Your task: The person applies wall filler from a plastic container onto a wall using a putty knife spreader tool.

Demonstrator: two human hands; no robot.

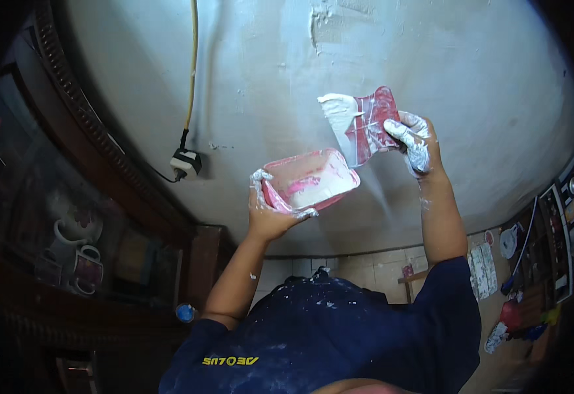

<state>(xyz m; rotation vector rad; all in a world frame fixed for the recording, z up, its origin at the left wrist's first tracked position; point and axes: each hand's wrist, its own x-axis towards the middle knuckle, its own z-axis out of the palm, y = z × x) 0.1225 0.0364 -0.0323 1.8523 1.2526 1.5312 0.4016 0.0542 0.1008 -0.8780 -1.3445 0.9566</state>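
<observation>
My left hand (267, 207), smeared with white paste, grips a pink rectangular tub (310, 177) by its left end and underside; white paste and pink streaks show inside it. My right hand (415, 141), also coated in white, holds a wide red and translucent scraper (369, 125) above and right of the tub, a thick layer of white paste along its left edge. The scraper's lower corner is close to the tub's right rim; whether they touch I cannot tell. Behind both is a pale wall (260, 85) with rough patches near the top.
A yellow cable runs down to a plug fitting (185, 162) at upper left. A dark glass-fronted cabinet (176, 276) with mugs (86, 266) fills the left side. A small blue container (185, 313) is near it. Assorted items (510, 315) lie along the right, near pale floor tiles (362, 269).
</observation>
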